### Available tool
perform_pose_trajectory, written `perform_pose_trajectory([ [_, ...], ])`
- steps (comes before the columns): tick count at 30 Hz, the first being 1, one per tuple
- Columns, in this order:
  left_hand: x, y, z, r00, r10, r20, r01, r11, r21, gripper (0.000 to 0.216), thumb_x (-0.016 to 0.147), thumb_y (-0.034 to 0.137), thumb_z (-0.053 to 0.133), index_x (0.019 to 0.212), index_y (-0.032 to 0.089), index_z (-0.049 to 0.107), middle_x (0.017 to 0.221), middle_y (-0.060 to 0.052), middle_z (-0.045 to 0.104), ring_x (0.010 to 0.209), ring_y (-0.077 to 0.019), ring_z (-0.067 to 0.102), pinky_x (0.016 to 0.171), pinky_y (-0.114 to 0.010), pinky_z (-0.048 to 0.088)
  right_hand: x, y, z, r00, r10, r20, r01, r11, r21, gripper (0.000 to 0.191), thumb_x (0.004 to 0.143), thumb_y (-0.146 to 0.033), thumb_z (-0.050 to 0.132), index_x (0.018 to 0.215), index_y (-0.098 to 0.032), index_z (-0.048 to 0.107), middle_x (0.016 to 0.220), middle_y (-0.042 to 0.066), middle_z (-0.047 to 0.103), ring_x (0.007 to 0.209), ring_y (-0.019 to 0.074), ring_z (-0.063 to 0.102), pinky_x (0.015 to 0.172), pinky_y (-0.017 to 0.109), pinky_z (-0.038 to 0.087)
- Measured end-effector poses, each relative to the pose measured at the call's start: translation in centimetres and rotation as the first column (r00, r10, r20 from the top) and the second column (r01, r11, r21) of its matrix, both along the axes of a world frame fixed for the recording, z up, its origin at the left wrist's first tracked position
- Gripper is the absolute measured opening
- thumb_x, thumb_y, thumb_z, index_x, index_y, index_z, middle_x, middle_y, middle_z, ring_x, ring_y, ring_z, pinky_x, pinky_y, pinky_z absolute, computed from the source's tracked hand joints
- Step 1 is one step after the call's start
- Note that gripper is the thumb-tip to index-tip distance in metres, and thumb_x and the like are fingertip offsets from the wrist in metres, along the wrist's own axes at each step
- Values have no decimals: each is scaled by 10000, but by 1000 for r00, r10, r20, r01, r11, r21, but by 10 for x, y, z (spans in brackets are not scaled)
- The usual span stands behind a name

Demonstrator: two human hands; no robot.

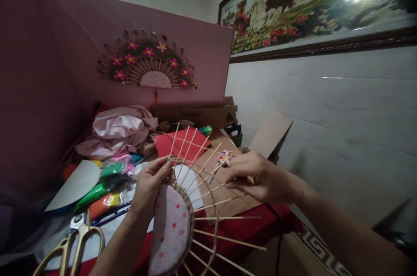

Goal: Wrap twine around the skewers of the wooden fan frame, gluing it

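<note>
My left hand (153,182) grips the upper corner of a half-round fan frame (172,226), its thumb pressed on the twine edge. The fan has a pale cloth centre with red spots, and thin wooden sticks (234,241) spread from it. A woven twine band (213,200) crosses the sticks partway out. My right hand (250,176) is closed in a pinch beside the right-hand stick tips. A thin strand of twine (203,146) runs behind the upper sticks toward it; its fingertips are partly hidden.
Gold-handled scissors (80,234), a white half-round card (76,185) and bagged coloured clay (110,169) lie left. Behind are crumpled pink cloth (122,126), red paper (169,143) and a patterned star-shaped piece (224,158). A finished flowered fan (153,61) hangs on the pink board.
</note>
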State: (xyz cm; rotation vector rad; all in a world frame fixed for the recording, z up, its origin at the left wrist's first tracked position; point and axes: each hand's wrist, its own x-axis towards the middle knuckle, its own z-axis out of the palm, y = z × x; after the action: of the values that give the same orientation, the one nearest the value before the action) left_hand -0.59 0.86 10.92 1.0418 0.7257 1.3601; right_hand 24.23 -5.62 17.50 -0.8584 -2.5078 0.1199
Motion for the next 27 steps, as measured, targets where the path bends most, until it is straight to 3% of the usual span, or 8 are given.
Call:
perform_pose_trajectory([
  [7,0,2,-7,997,10,-73,-9,1000,15,229,673,292,708,863,166,686,555,25,577,465,-43,475,443,-129,360,-31,-19,-14,961,22,276,-56,992,116,94,742,-140,491,695,-164,569,635,7,560,587,112,445,534,267,262],
  [16,-1,0,-2,998,24,-59,-21,998,52,197,697,284,691,837,148,675,547,29,567,454,-37,459,409,-116,331,-25,-17,-21,963,-40,266,-22,973,228,120,751,-149,476,672,-181,560,630,1,528,589,116,424,527,281,235],
  [21,-3,1,1,997,72,14,-72,997,-6,238,641,283,733,829,152,668,532,40,560,421,-36,446,376,-118,322,-23,-14,-35,991,-124,45,108,960,259,145,822,-183,479,810,-165,622,698,34,579,648,138,490,592,284,333],
  [27,-6,7,3,990,128,60,-125,991,-54,301,584,269,769,843,147,675,561,34,583,447,-40,484,399,-115,364,-9,-4,-31,944,-183,-275,249,942,225,87,805,-194,570,868,-178,629,723,32,620,692,147,520,681,311,393],
])
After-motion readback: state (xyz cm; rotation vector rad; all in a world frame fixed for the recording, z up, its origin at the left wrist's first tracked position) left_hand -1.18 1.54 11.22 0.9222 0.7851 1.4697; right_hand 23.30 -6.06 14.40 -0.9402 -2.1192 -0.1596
